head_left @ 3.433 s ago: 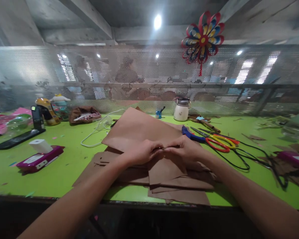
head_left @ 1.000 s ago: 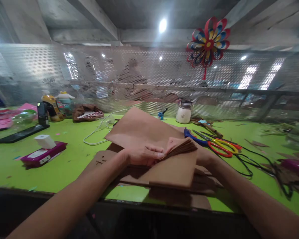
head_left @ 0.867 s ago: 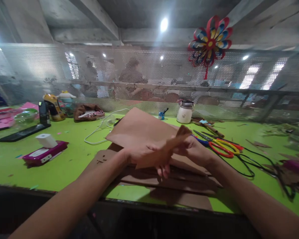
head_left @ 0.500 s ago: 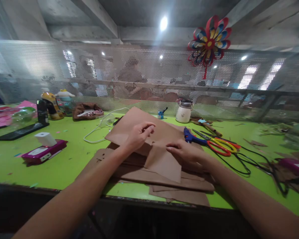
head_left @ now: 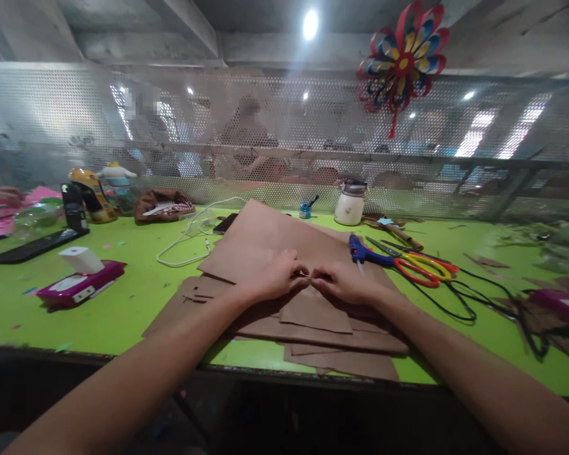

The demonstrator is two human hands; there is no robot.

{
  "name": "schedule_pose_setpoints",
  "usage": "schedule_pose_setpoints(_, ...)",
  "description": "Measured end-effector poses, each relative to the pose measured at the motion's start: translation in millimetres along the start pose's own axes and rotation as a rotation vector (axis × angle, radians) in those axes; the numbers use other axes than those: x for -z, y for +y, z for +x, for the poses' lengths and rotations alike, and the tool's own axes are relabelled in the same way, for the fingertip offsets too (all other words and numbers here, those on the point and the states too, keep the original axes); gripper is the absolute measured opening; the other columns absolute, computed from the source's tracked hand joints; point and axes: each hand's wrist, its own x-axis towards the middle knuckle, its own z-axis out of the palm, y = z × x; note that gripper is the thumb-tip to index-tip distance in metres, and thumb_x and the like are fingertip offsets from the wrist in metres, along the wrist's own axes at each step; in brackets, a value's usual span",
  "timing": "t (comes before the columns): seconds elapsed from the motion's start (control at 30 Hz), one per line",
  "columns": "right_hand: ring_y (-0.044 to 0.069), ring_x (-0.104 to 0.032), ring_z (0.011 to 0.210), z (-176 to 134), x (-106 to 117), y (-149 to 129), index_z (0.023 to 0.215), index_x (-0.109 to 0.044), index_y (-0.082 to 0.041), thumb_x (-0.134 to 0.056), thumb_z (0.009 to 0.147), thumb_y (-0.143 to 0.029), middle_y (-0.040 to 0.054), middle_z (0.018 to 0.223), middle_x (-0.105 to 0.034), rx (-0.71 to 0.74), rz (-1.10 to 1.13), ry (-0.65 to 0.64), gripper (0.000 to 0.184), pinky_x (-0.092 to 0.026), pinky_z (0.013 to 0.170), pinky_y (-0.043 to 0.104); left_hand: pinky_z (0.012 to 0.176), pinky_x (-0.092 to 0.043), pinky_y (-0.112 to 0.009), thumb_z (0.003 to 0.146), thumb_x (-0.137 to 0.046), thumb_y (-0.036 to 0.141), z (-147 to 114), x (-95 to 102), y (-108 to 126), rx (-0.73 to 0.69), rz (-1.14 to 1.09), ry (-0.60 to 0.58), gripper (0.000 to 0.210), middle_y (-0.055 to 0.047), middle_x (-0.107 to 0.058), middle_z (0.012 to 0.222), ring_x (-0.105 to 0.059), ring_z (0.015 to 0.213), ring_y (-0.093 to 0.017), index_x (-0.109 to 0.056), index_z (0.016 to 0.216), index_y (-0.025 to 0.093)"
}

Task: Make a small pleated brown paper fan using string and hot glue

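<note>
My left hand [head_left: 282,277] and my right hand [head_left: 341,282] meet over a stack of brown paper [head_left: 265,328]. Their fingertips are pinched together at the upper edge of a small brown paper piece [head_left: 315,316], which lies over the stack. What shows between the fingertips is a thin sliver of that edge; the rest of the grip is hidden. Behind my hands a large brown sheet [head_left: 260,234] is spread, one corner pointing away. Just right of my right hand lie a blue glue gun [head_left: 372,256] and scissors with red and yellow handles [head_left: 422,268].
A purple power strip [head_left: 80,284] with a white plug sits at left, near a phone on a black stand [head_left: 73,208]. Behind are a white cable [head_left: 171,262], a brown pouch [head_left: 164,207] and a white jar [head_left: 349,205]. Black cords [head_left: 497,297] trail right. Another person's hand [head_left: 0,194] shows far left.
My hands have come together, the left moving down and right, so both pinch at the small paper's edge. That paper has turned straighter. The view has tilted down slightly.
</note>
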Motion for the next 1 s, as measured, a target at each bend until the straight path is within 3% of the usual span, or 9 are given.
schedule_pose_setpoints(0.07, 0.013, -0.050, 0.064, -1, 0, 1, 0.084, -0.063, -0.013, -0.046, 0.087, -0.028, 0.0041, 0.072, -0.063, 0.012, -0.003, 0.001, 0.023, -0.036, 0.060, 0.024, 0.077, -0.037, -0.030, 0.085, -0.051, 0.039, 0, 1.4, 1, -0.014, 0.046, 0.037, 0.027, -0.006, -0.051, 0.090, -0.048, 0.084, -0.019, -0.065, 0.093, 0.018)
schedule_pose_setpoints(0.57, 0.016, -0.054, 0.074, -7, 6, 4, 0.086, -0.066, -0.014, -0.051, 0.085, -0.022, 0.0075, 0.082, -0.063, 0.078, -0.094, -0.006, 0.017, -0.040, 0.067, 0.025, 0.063, -0.036, -0.024, 0.084, -0.051, 0.025, 0, -8.1, -2, -0.118, -0.039, -0.034, 0.013, -0.003, -0.054, 0.079, -0.047, 0.070, -0.014, -0.057, 0.080, 0.015)
schedule_pose_setpoints(0.8, 0.018, -0.054, 0.083, -11, 13, -11, 0.088, -0.067, -0.015, -0.048, 0.087, -0.020, 0.0082, 0.088, -0.063, 0.084, -0.172, -0.035, 0.019, -0.038, 0.072, 0.028, 0.066, -0.037, -0.025, 0.084, -0.050, 0.022, 0, -8.1, -1, -0.131, -0.064, -0.049, 0.010, -0.003, -0.053, 0.082, -0.047, 0.072, -0.014, -0.056, 0.081, 0.015)
schedule_pose_setpoints(1.0, 0.015, -0.052, 0.072, -16, 20, -13, 0.086, -0.062, -0.018, -0.048, 0.085, -0.019, 0.0050, 0.083, -0.063, -0.005, -0.151, -0.083, 0.014, -0.035, 0.062, 0.025, 0.067, -0.038, -0.025, 0.085, -0.044, 0.019, 0, -4.3, -1, -0.124, -0.066, -0.097, 0.015, -0.004, -0.051, 0.082, -0.047, 0.073, -0.014, -0.057, 0.080, 0.015)
